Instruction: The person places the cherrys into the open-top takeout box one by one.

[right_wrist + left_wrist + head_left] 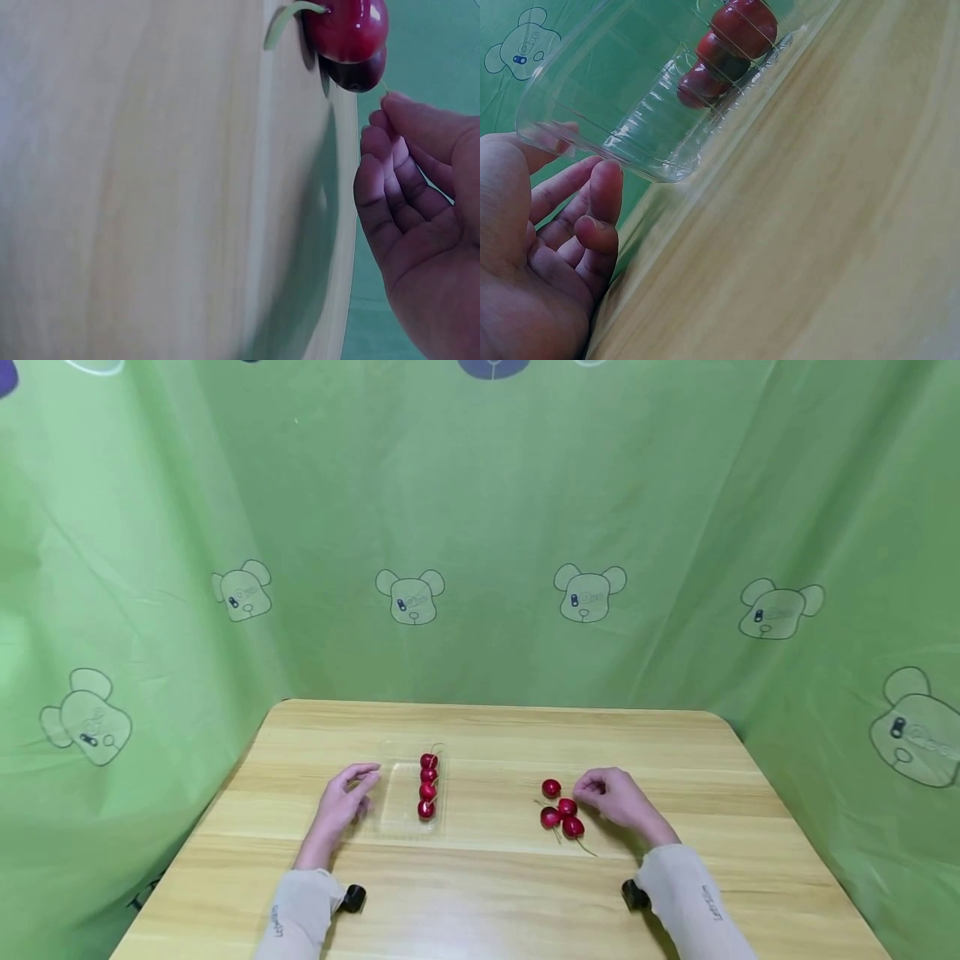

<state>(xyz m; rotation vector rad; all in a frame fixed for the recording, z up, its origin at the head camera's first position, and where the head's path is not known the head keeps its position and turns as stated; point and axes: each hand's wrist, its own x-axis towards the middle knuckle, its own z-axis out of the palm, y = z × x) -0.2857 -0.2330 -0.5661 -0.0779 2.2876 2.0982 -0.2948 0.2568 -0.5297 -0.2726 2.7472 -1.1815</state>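
A clear plastic box (395, 800) lies on the table at left, with several red cherries (427, 792) lined up along its right side. My left hand (343, 803) is beside the box's left edge, fingers loosely bent, fingertips right at the plastic rim. To the right, my right hand (617, 797) is next to a small group of loose cherries (573, 827). In the right wrist view, its thumb and forefinger pinch a thin cherry stem (385, 87) at a dark cherry (358, 76). Another cherry (349, 28) with a green stem overlaps that one.
Both hands are above a light wooden table (480, 893) with rounded far corners. A green curtain (480, 652) printed with bear heads hangs behind it and along both sides. Black wrist devices (352, 898) sit at the cuffs of the pale sleeves (693, 893).
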